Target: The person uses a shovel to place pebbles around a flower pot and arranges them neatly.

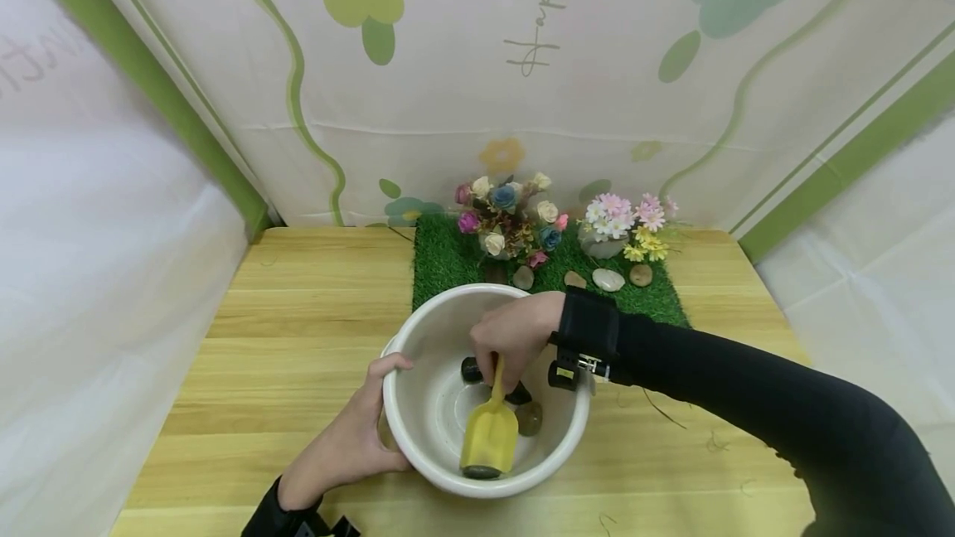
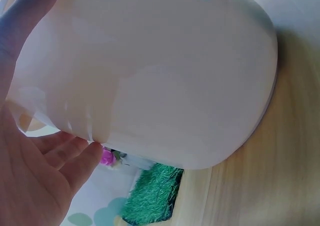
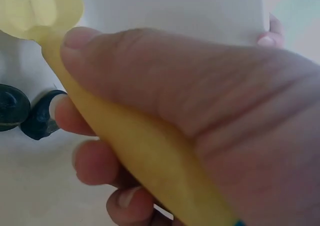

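Note:
A white plastic bucket stands on the wooden table, its opening facing up. My left hand grips its left side; in the left wrist view the thumb and fingers spread around the outer wall. Reaching in over the rim, my right hand holds a yellow toy shovel by its handle, blade pointing toward me. A dark stone lies at the blade's front edge. Also inside the bucket are a brown stone beside the blade and dark stones near the fingers.
Behind the bucket lies a green turf mat with a multicoloured flower arrangement and a pink, white and yellow one. Several pebbles, including a white pebble, line the mat. A patterned curtain hangs at the back.

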Motion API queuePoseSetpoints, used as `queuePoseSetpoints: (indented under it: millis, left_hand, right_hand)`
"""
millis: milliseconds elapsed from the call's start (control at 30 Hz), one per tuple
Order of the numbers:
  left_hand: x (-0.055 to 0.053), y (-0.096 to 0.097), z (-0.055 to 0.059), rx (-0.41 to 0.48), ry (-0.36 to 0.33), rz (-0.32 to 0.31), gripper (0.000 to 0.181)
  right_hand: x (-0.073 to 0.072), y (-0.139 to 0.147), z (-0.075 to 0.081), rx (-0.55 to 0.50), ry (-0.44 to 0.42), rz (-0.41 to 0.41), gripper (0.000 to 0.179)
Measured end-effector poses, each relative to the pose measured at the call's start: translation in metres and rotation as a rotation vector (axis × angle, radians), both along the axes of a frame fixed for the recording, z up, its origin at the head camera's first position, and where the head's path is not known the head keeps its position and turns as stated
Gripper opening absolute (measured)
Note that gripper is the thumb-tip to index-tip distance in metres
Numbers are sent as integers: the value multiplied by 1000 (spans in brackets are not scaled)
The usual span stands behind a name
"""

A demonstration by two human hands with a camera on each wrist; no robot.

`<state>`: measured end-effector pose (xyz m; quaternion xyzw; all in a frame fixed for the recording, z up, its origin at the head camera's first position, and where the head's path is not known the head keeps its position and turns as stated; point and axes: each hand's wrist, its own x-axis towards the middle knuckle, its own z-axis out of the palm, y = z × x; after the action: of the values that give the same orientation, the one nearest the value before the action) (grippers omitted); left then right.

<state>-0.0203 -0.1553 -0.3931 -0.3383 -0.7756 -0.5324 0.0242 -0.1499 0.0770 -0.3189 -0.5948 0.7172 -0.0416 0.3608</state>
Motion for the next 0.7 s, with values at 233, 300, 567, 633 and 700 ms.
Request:
queuePoseSetpoints:
  millis: [233,300,567,633,700]
  left_hand:
    - [1,0,0,6,0,1,92]
    - [1,0,0,5,2,1,92]
    - [1,0,0,0,0,2,91]
    - [0,0,0,-2,1,0,91]
    - [0,0,0,-1,1,-4,91]
  right_hand:
    - [-5,2,-1,-13,-25,9,11]
    - [-5,2,0,-13,-25,10,11]
    - [-4,1,-1,-31,-44,0,7]
    - [-4,0,-3,-39,-48,5,5]
    - [-3,0,-5,-40,-53,6,4]
